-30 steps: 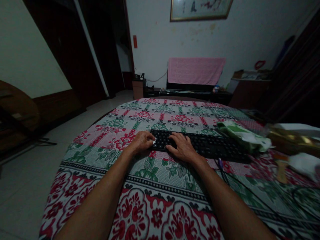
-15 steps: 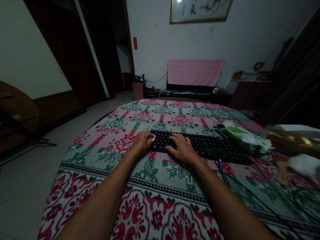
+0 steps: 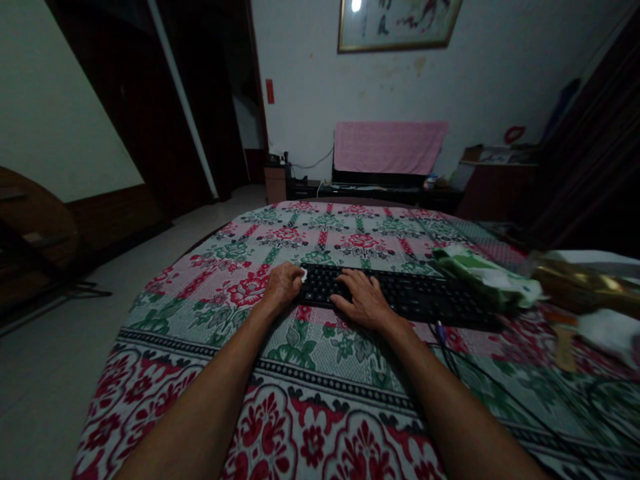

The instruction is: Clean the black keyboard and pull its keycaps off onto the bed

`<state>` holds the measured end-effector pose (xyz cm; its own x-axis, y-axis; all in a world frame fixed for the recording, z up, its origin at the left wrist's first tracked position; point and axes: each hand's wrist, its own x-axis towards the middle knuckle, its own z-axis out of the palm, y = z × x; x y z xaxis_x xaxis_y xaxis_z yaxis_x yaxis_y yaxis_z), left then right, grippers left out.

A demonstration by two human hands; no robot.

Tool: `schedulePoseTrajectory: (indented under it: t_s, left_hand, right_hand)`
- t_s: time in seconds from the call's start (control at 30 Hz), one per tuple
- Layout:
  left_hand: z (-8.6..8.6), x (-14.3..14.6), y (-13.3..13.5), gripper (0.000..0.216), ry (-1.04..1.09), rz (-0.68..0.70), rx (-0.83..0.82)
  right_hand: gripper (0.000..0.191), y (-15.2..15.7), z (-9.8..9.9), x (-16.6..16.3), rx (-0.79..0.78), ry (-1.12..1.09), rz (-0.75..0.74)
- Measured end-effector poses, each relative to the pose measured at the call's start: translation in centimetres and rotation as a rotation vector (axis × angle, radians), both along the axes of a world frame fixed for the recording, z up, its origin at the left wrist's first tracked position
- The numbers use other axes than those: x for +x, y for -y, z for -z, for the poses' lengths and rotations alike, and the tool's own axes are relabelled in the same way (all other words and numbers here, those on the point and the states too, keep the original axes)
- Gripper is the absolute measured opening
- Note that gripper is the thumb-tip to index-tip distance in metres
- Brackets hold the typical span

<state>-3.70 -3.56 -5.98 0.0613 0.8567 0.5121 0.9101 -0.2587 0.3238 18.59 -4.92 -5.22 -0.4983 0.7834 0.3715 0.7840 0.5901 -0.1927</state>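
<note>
Keyboard, black, lies centre frame on the floral tablecloth, with both my hands at its left end.

Left of centre, my left hand has its fingers curled narrow, pinching a small white scrap against the keyboard's left edge. Just right of it, my right hand lies flat on the keys with fingers spread and nothing held. Over the last second the hands have hardly shifted. The scrap has crept slightly up the end edge, so I judge the same corner is still being worked. Further right, a green-and-white packet touches the keyboard's far right end, and a thin cable runs off below it. Gold wrapping sits at the right edge, too blurred to identify.
</note>
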Motion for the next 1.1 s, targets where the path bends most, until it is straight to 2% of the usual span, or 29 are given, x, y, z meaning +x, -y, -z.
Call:
schedulePoseTrajectory:
  t_s: [0.17, 0.43, 0.6, 0.7, 0.9, 1.1]
  left_hand:
    - [0.1, 0.8, -0.4, 0.023, -0.056, 0.109, 0.017]
    - [-0.1, 0.5, -0.8, 0.027, -0.056, -0.066, -0.035]
    - [-0.7, 1.5, -1.6, 0.027, -0.205, 0.026, -0.063]
    - [-1.0, 1.3, -2.3, 0.029, -0.205, 0.055, -0.102]
    - [-1.2, 0.9, -2.9, 0.030, -0.167, -0.035, -0.103]
    - [-0.8, 1.7, -3.2, 0.030, -0.164, 0.082, -0.069]
  right_hand:
    - [0.044, 0.1, -0.2, -0.1, -0.011, 0.003, -0.003]
    - [0.044, 0.0, 0.0, 0.0, -0.014, 0.006, 0.000]
    - [0.045, -0.2, 0.1, -0.1, -0.020, -0.002, 0.007]
    - [0.045, 0.0, 0.0, -0.1, -0.027, -0.001, 0.012]
    - [0.044, 0.1, -0.2, -0.1, -0.030, -0.004, 0.018]
    - [0.044, 0.1, -0.2, -0.1, -0.025, -0.004, 0.014]
